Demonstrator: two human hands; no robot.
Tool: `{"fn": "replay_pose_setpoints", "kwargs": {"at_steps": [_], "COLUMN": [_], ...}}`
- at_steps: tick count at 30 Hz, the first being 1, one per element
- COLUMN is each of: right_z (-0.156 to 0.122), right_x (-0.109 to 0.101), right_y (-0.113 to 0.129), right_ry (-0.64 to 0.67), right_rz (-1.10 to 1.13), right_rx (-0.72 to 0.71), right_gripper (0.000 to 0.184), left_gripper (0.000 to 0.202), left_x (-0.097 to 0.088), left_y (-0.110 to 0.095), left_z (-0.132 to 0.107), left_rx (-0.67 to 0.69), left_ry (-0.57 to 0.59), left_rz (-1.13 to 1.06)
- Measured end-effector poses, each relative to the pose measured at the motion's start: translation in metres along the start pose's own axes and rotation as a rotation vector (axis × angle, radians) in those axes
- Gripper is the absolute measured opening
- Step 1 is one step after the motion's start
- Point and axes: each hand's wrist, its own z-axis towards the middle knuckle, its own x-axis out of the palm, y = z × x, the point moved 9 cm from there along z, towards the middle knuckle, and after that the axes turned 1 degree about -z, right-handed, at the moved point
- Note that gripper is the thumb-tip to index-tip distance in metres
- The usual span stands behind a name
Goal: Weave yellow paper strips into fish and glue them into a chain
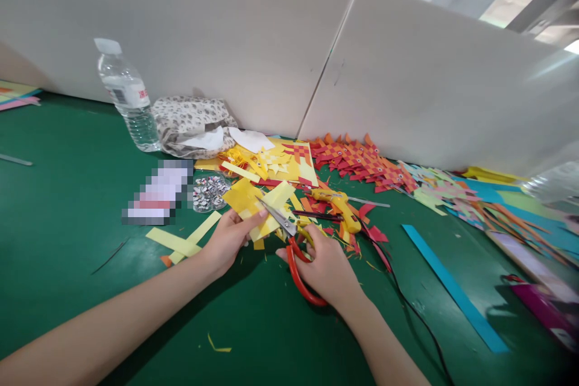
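My left hand (228,241) pinches a woven piece of yellow paper (265,208) over the green table (67,241). My right hand (328,268) is closed through the red handles of a pair of scissors (294,256). The metal blades point up and left and sit against the yellow piece's edge. Loose yellow strips (181,241) lie just left of my left hand. A yellow glue gun (339,205) rests just beyond my right hand, with its black cord (407,301) trailing toward me on the right.
A water bottle (129,99) and a patterned pouch (192,123) stand by the white partition. Red-orange woven paper fish (362,163) and pastel ones (436,190) are piled at the back right. A blue strip (452,286), a bag of googly eyes (208,192) and paper scraps lie around.
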Motion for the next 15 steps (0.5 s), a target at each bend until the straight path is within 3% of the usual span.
{"fn": "replay_pose_setpoints", "kwargs": {"at_steps": [9, 15], "right_z": [0.002, 0.000], "right_x": [-0.025, -0.031], "right_y": [-0.017, -0.020], "right_ry": [-0.227, -0.284], "right_rz": [0.116, 0.119], "right_rx": [0.136, 0.178], "right_gripper": [0.033, 0.034], "left_gripper": [0.035, 0.033], "left_x": [0.005, 0.001], "left_y": [-0.002, -0.005], "left_z": [0.000, 0.000], "left_rx": [0.014, 0.043], "left_ry": [0.054, 0.039], "left_rz": [-0.059, -0.043]}}
